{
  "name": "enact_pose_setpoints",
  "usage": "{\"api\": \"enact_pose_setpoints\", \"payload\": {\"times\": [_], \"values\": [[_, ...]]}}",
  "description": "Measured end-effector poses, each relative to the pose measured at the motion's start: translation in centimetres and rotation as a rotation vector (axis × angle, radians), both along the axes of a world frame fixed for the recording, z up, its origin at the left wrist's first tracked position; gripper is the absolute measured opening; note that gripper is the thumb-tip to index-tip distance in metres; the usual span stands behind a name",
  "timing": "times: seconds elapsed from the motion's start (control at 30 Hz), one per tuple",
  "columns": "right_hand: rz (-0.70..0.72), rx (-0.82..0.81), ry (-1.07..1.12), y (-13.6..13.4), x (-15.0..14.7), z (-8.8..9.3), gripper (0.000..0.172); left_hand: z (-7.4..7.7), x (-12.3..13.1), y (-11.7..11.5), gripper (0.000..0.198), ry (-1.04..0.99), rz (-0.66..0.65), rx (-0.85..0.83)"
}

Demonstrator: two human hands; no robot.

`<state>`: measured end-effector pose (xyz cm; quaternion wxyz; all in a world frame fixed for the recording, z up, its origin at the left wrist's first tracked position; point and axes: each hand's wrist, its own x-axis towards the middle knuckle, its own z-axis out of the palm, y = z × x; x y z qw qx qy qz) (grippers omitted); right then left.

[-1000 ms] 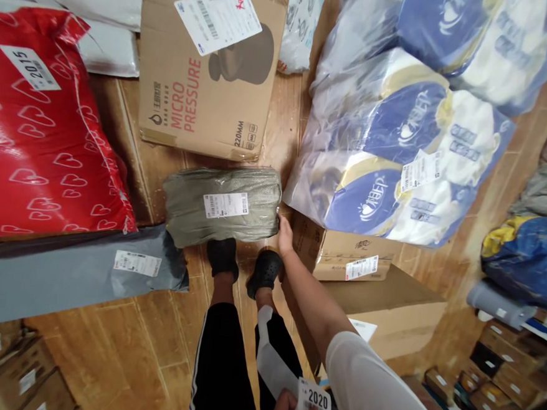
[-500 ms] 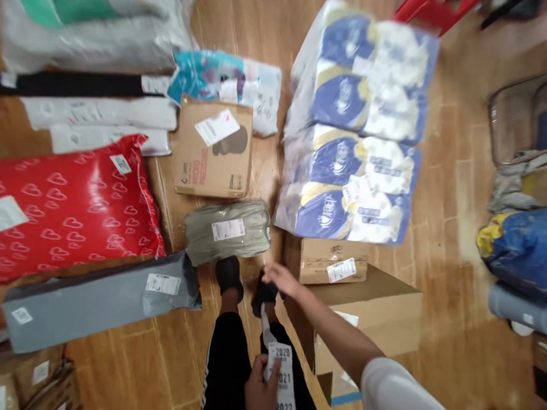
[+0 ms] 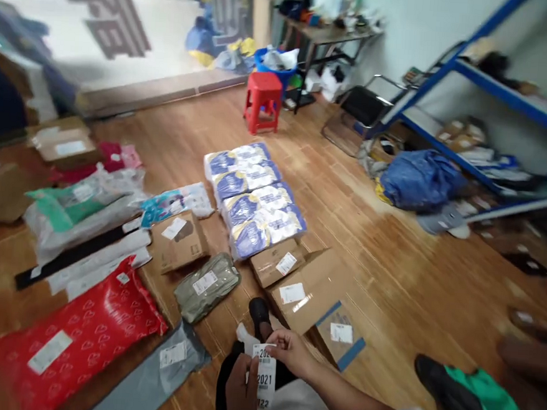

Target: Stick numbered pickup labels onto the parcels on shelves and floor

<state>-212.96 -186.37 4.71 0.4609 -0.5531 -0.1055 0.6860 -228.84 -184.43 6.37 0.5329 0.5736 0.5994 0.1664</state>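
My left hand (image 3: pixel 241 381) is closed around a strip of white number labels (image 3: pixel 265 382), held low in front of my body. "2021" reads clearly on the strip; the number above it is partly covered by fingers. At the strip's top end, my right hand (image 3: pixel 293 354) pinches the upper label between thumb and finger. Beyond my hands lie an olive-green wrapped parcel (image 3: pixel 215 294) and, to its right, a large cardboard box (image 3: pixel 320 271). Both bear white labels.
Shrink-wrapped paper packs (image 3: pixel 254 207), a brown carton (image 3: pixel 191 240), a red heart-print parcel (image 3: pixel 100 327) and a long grey parcel (image 3: pixel 139 377) lie on the wooden floor. Farther off are a red stool (image 3: pixel 263 98), a blue bag (image 3: pixel 420 178) and a blue-framed shelf (image 3: pixel 519 103).
My right hand has come back from reaching over the floor to the label strip and now pinches its top. The view has tilted up, showing more of the room.
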Motion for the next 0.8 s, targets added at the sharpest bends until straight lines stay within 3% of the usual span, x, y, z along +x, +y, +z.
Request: {"api": "enact_pose_setpoints", "payload": {"times": [0.1, 0.2, 0.33, 0.47, 0.63, 0.7, 0.8], "values": [[-0.16, 0.034, -0.036, -7.0, 0.4, 4.4, 0.046, 3.0, 0.6, -3.6, 0.039, -0.11, -0.132, -0.088], [-0.292, 0.055, -0.067, -15.0, -0.9, 7.4, 0.044, 5.2, 0.4, -8.1, 0.041, -0.154, -0.303, -0.156], [-0.496, 0.105, -0.034, -23.9, -3.0, 11.2, 0.045, 9.1, 0.0, -14.1, 0.041, -0.108, -0.523, -0.006], [-0.607, 0.14, -0.096, -30.3, -2.1, 15.4, 0.044, 13.1, 2.3, -19.5, 0.044, -0.108, -0.612, 0.122], [-0.802, 0.135, -0.263, -36.8, 3.0, 18.1, 0.041, 15.6, 10.0, -25.8, 0.05, -0.135, -0.676, 0.176], [-0.888, 0.123, -0.325, -39.7, 5.7, 17.8, 0.043, 16.5, 14.4, -28.5, 0.05, -0.17, -0.775, 0.18], [-1.023, 0.075, -0.373, -45.2, 11.1, 16.0, 0.05, 17.4, 22.3, -33.4, 0.043, -0.16, -0.942, 0.197]]}}
